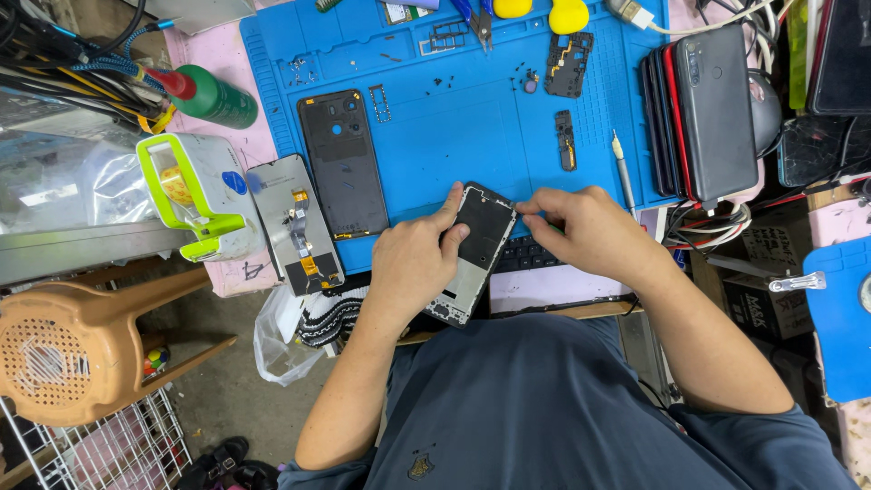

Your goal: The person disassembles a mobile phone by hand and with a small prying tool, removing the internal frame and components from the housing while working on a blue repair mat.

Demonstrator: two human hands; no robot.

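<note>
Over the blue mat [472,136], phone frame [476,249] in both hands

Blue mat [472,136], black phone frame [476,245], green bottle [218,98], pink tabletop [218,54].

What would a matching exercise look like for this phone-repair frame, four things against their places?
Things:
1. phone frame
2. back cover
3. stack of phones
4. green bottle

Places:
A. lying flat on the blue mat, left part
B. on the pink surface, off the mat's left edge
C. held between left hand and right hand
D. at the mat's right edge

Pairs: 1-C, 2-A, 3-D, 4-B
</note>
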